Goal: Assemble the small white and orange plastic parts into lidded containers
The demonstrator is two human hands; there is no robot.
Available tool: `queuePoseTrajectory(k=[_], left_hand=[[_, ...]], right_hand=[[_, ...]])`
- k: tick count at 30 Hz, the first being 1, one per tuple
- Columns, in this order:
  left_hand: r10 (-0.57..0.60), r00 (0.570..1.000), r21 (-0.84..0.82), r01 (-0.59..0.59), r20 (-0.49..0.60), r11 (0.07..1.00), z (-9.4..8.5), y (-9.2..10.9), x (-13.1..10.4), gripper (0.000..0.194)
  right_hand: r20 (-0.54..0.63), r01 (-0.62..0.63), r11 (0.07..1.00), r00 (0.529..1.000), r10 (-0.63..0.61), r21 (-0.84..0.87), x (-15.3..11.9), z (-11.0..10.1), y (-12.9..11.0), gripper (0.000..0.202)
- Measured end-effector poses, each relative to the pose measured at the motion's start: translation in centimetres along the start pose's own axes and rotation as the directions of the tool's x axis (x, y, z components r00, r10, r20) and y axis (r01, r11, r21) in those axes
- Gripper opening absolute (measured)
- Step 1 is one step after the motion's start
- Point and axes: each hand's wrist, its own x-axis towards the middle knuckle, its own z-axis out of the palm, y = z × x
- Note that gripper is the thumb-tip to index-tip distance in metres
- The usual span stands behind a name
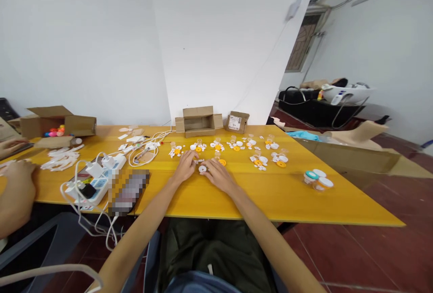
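Observation:
My left hand [185, 167] rests low over the yellow table, its fingertips reaching toward small white plastic pieces [199, 161]. The thumb and fingers stand apart, and nothing shows in them. Across from it, my right hand [219, 175] has its thumb and fingertips around the edge of a small white round plastic part [202, 168]. Just beyond the right hand lies an orange ring-shaped part [222, 162]. Small groups of white discs, orange wheels [237, 148] and clear cups [218, 140] spread across the table behind both hands.
Open cardboard boxes [199, 126] stand against the wall. Lidded jars [318, 180] sit at right. Left are a power strip [104, 180] with cables, a phone [130, 192] and white strips [61, 158]. Another person's arm [16, 189] reaches in at far left.

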Motion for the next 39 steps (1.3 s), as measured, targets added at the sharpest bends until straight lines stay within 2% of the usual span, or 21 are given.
queuePoseTrajectory(k=[15,28,39], left_hand=[[0.026,1.0,0.013,-0.026,-0.004,1.0,-0.4,0.8,0.0,0.034],[0.038,0.999,0.009,-0.038,0.029,0.999,-0.3,0.9,0.1,0.032],[0.042,0.993,-0.021,-0.04,0.113,0.999,-0.7,1.6,0.1,0.029]], right_hand=[[0.034,-0.025,1.0,0.999,0.024,0.011,0.2,-0.3,-0.3,0.007],[0.048,-0.052,0.999,0.997,0.052,0.0,0.2,-0.2,-0.3,0.008],[0.046,-0.067,0.998,0.997,0.067,0.001,0.3,-0.4,-0.4,0.009]])
